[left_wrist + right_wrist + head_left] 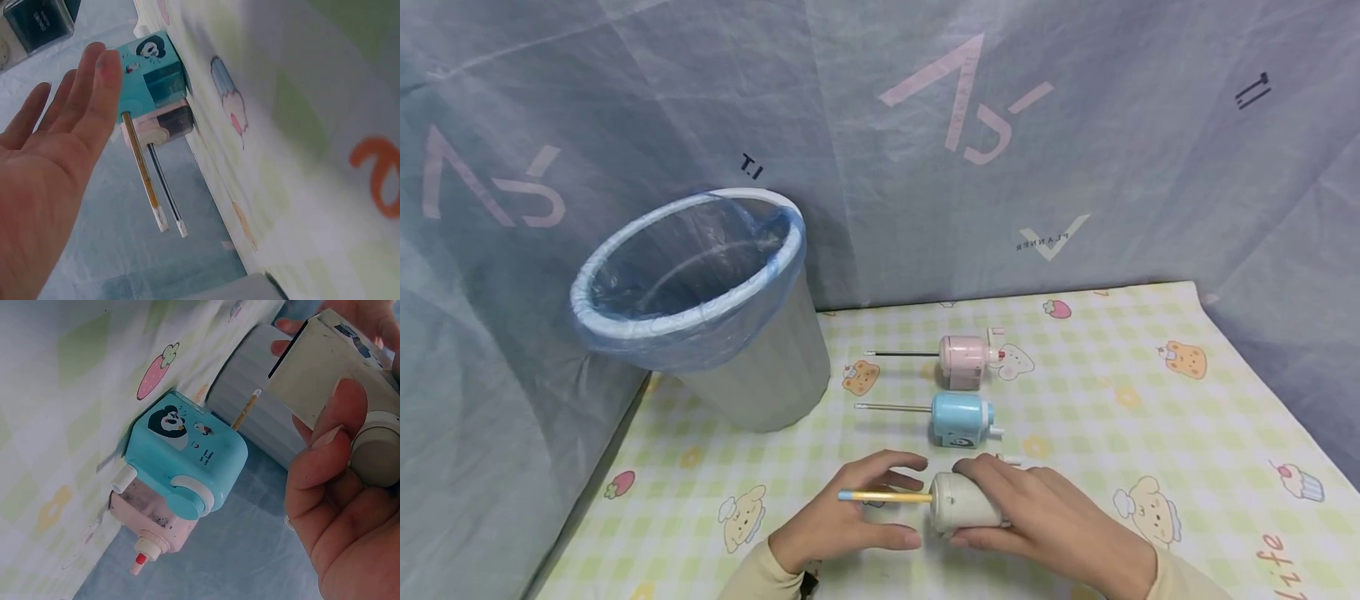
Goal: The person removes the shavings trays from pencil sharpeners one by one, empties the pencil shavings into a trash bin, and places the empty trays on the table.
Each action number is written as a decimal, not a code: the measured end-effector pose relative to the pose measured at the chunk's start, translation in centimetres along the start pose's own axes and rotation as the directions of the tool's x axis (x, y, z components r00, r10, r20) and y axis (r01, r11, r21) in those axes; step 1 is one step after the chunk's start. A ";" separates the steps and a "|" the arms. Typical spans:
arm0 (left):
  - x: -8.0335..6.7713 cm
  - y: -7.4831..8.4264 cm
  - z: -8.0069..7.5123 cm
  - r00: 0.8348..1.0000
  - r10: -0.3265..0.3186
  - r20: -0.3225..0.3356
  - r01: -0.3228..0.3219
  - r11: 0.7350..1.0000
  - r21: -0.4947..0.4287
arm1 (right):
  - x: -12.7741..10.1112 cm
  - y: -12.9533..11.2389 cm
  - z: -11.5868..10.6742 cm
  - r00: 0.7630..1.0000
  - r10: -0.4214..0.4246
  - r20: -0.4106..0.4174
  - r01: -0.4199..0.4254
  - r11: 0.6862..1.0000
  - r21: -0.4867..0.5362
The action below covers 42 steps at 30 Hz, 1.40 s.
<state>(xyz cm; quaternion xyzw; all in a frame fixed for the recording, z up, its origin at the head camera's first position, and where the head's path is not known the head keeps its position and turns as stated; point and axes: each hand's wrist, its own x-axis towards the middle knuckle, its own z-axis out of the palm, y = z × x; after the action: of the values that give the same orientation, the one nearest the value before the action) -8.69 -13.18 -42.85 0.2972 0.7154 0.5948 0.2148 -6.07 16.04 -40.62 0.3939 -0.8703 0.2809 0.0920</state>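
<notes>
The right hand (1060, 521) wraps its fingers and thumb round a cream pencil sharpener (962, 504) lying on its side at the near edge of the surface (1150, 400) — a firm, full grip on the body. A yellow pencil (883, 497) projects from the sharpener's left end. The left hand (850, 517) sits under and beside that pencil; the head view suggests the fingers are loosely extended, and the left wrist view shows an open palm, so the hand appears to touch rather than hold it, though contact cannot be confirmed.

Behind, a blue sharpener (962, 419) and a pink sharpener (966, 362) lie in a row, each with a pencil inserted and pointing left. A lined waste bin (700, 308) stands to the far left.

Handling judgement: the cream sharpener looks like a light, rigid plastic box, smooth-sided and likely somewhat slippery — best held across its broad flanks, as now. The pencil is thin and stiff, its point fragile; it is best taken near the sharpener's mouth, not the free end.
</notes>
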 end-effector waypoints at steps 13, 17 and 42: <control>1.1 -0.2 1.5 0.997 0.074 0.000 -0.074 0.986 0.149 | 0.2 -0.1 0.0 1.000 0.010 0.002 -0.010 1.000 0.011; 1.3 -0.3 1.7 0.996 0.086 -0.019 -0.081 0.980 0.180 | 0.3 -0.1 0.1 1.000 0.014 0.008 -0.014 1.000 0.021; 1.8 -0.4 2.6 0.987 0.146 -0.073 -0.125 0.963 0.237 | 0.0 0.0 0.3 1.000 0.012 0.014 -0.013 0.999 0.041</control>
<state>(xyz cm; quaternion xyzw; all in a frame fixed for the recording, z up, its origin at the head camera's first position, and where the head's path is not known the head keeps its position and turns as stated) -8.34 -10.14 -43.71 0.3414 0.7668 0.5334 0.1051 -6.04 15.85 -40.90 0.3920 -0.8675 0.2965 0.0761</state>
